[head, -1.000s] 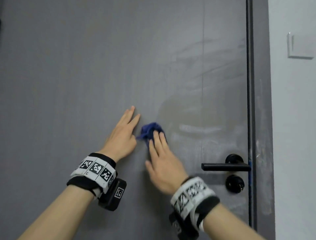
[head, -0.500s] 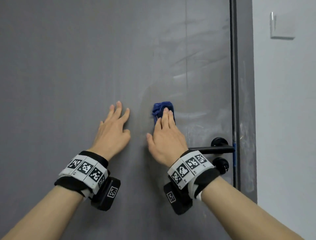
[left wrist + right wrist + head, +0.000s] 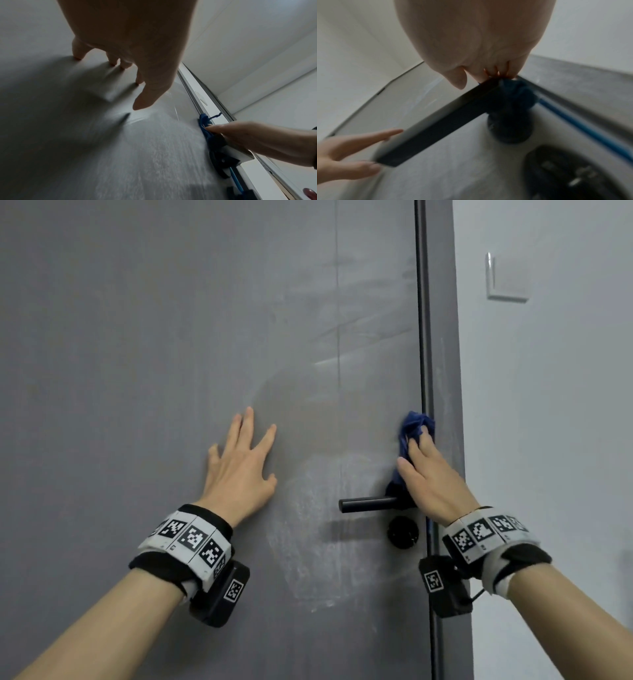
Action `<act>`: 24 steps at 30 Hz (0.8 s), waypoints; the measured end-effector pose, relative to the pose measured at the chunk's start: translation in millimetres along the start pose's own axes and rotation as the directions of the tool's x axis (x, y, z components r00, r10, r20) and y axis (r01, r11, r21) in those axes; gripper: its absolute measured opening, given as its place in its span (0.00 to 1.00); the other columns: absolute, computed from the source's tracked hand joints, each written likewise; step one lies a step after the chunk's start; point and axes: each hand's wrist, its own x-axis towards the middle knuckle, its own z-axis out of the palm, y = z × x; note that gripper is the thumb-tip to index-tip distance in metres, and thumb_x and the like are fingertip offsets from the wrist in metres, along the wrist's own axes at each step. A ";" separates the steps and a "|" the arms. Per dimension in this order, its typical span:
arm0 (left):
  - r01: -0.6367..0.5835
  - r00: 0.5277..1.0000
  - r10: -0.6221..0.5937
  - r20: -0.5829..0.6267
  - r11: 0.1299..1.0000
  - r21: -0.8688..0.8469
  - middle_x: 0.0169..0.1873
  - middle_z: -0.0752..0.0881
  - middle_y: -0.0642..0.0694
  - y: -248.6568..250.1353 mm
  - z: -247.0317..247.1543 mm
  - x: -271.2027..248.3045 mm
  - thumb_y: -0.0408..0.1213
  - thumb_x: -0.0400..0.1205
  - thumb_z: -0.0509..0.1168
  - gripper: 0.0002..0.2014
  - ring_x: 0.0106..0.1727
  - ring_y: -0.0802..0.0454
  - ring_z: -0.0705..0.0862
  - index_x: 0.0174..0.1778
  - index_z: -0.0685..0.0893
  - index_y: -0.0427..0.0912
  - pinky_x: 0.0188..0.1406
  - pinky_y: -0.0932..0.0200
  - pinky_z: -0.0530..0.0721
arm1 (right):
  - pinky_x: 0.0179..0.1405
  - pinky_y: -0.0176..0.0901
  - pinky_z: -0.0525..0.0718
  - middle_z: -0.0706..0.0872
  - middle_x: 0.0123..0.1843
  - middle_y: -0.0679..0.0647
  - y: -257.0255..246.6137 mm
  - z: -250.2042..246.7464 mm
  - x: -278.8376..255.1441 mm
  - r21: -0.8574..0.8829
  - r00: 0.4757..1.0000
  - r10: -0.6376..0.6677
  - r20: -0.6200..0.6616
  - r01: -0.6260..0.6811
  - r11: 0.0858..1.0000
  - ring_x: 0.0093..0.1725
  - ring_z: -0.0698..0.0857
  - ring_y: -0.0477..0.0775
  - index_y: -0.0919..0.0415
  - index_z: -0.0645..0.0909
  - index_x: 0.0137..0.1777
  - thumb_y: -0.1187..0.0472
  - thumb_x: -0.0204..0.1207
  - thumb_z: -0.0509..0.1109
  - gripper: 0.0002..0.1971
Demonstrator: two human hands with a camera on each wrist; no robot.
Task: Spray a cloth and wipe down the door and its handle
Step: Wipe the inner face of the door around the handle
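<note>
the right hand [image 3: 432,481] presses a bunched blue cloth [image 3: 413,429] flat against the door [image 3: 171,371], fingers laid straight over it rather than curled round it, so the cloth is pinned under the fingertips, not clutched; it sits at the door's latch edge, just above the root of the black lever handle [image 3: 368,504], with a fold of cloth trailing down to touch the handle's base (the right wrist view, though blurred, shows the blue bundle wedged right where the lever meets its rosette); the left hand [image 3: 241,470] is empty, fingers spread and straight, their tips braced on the panel well to the left of the cloth; below the handle sits a round black lock [image 3: 402,531]; outward from there, the panel carries broad damp smears and pale streaks above, beside and below the handle, which i read as a good stretch of the latch-side face already wiped; the far left of the door looks dry and unmarked, so likely still to do; the lever itself shows no sign of being wiped along its length, and i judge the handle to be the main step left; no spray bottle is in view; a white wall switch [image 3: 507,278] sits on the wall beyond the frame.
</note>
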 end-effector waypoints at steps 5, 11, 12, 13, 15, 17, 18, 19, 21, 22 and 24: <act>0.010 1.000 -0.009 0.012 1.000 -0.004 0.87 0.34 0.48 2.0 3.2 2.0 0.42 0.81 0.64 0.42 0.88 0.46 0.35 0.88 0.49 0.55 0.83 0.28 0.54 | 0.88 0.48 0.47 0.42 0.91 0.59 -64.2 36.8 -13.4 -0.058 0.979 -0.157 0.127 0.165 0.985 0.90 0.44 0.56 0.67 0.52 0.88 0.44 0.87 0.54 0.36; 0.054 0.998 -0.053 0.029 0.998 -0.020 0.88 0.37 0.47 12.1 -2.6 5.7 0.37 0.81 0.62 0.39 0.88 0.44 0.36 0.87 0.51 0.55 0.79 0.25 0.61 | 0.87 0.50 0.50 0.45 0.91 0.55 -102.3 49.1 -23.1 -0.297 0.897 -0.330 0.294 0.414 0.860 0.90 0.48 0.52 0.61 0.57 0.88 0.37 0.86 0.42 0.37; 0.057 0.998 -0.056 0.024 0.998 -0.025 0.88 0.36 0.47 13.9 -3.1 6.7 0.35 0.81 0.62 0.39 0.88 0.44 0.36 0.87 0.52 0.55 0.78 0.24 0.61 | 0.87 0.50 0.49 0.46 0.91 0.55 -95.6 42.5 -20.9 -0.304 0.908 -0.317 0.272 0.394 0.867 0.90 0.50 0.51 0.60 0.58 0.88 0.36 0.85 0.38 0.39; 0.056 0.998 -0.056 0.020 0.998 -0.027 0.88 0.36 0.46 15.5 -3.8 7.6 0.34 0.81 0.61 0.40 0.88 0.43 0.36 0.87 0.52 0.55 0.77 0.23 0.62 | 0.87 0.50 0.49 0.48 0.91 0.55 -87.0 33.9 -19.5 -0.305 0.922 -0.300 0.245 0.366 0.879 0.90 0.51 0.51 0.60 0.60 0.87 0.36 0.82 0.34 0.41; 0.051 0.999 -0.050 0.015 0.998 -0.025 0.87 0.35 0.45 19.5 -3.8 10.6 0.34 0.81 0.62 0.39 0.88 0.43 0.35 0.87 0.52 0.55 0.77 0.23 0.63 | 0.87 0.50 0.53 0.52 0.91 0.56 -63.3 16.5 -16.8 -0.305 0.951 -0.249 0.184 0.296 0.905 0.89 0.56 0.52 0.59 0.64 0.85 0.38 0.84 0.33 0.39; 0.054 0.998 -0.053 0.017 0.998 -0.024 0.87 0.34 0.43 25.3 -2.6 14.3 0.38 0.82 0.64 0.40 0.88 0.44 0.34 0.87 0.51 0.56 0.77 0.23 0.62 | 0.85 0.52 0.59 0.57 0.90 0.60 -36.3 -2.4 -15.8 -0.313 0.977 -0.161 0.141 0.198 0.929 0.86 0.63 0.56 0.58 0.69 0.82 0.42 0.88 0.38 0.32; 0.057 0.998 -0.057 0.018 0.998 -0.021 0.87 0.33 0.42 29.0 -1.7 16.0 0.39 0.81 0.65 0.41 0.87 0.44 0.33 0.87 0.50 0.56 0.78 0.24 0.61 | 0.84 0.53 0.61 0.59 0.89 0.61 -22.8 -10.3 -15.9 -0.316 0.986 -0.104 0.128 0.140 0.939 0.85 0.65 0.58 0.58 0.70 0.81 0.43 0.89 0.38 0.31; 0.060 0.998 -0.060 0.016 0.998 -0.015 0.86 0.32 0.41 32.9 -0.6 17.5 0.40 0.81 0.67 0.42 0.87 0.44 0.33 0.87 0.49 0.57 0.77 0.24 0.61 | 0.83 0.55 0.64 0.60 0.88 0.62 -11.6 -17.3 -15.6 -0.317 0.991 -0.052 0.123 0.089 0.944 0.84 0.66 0.60 0.57 0.72 0.79 0.42 0.88 0.37 0.32; 0.060 0.998 -0.060 0.016 0.998 0.007 0.86 0.31 0.41 38.4 1.7 18.9 0.42 0.81 0.69 0.44 0.87 0.44 0.32 0.87 0.47 0.56 0.77 0.24 0.61 | 0.80 0.58 0.68 0.64 0.87 0.61 -1.0 -24.6 -15.8 -0.271 0.992 0.032 0.120 0.002 0.963 0.82 0.69 0.62 0.54 0.77 0.71 0.38 0.85 0.35 0.35; 0.059 0.998 -0.059 0.015 0.998 0.017 0.86 0.31 0.41 39.5 2.6 19.1 0.42 0.80 0.69 0.45 0.87 0.43 0.32 0.87 0.47 0.56 0.76 0.24 0.61 | 0.79 0.58 0.69 0.63 0.88 0.60 -0.4 -24.2 -15.2 -0.246 0.991 0.061 0.121 -0.029 0.969 0.82 0.70 0.63 0.54 0.78 0.69 0.37 0.84 0.34 0.36; 0.045 0.999 -0.046 0.012 0.999 0.026 0.86 0.32 0.44 36.8 2.8 19.8 0.42 0.80 0.71 0.46 0.87 0.43 0.33 0.87 0.47 0.57 0.76 0.25 0.63 | 0.81 0.58 0.67 0.56 0.89 0.64 -8.4 -17.8 -13.7 -0.224 0.987 0.078 0.143 -0.044 0.973 0.84 0.66 0.65 0.59 0.74 0.75 0.34 0.79 0.31 0.43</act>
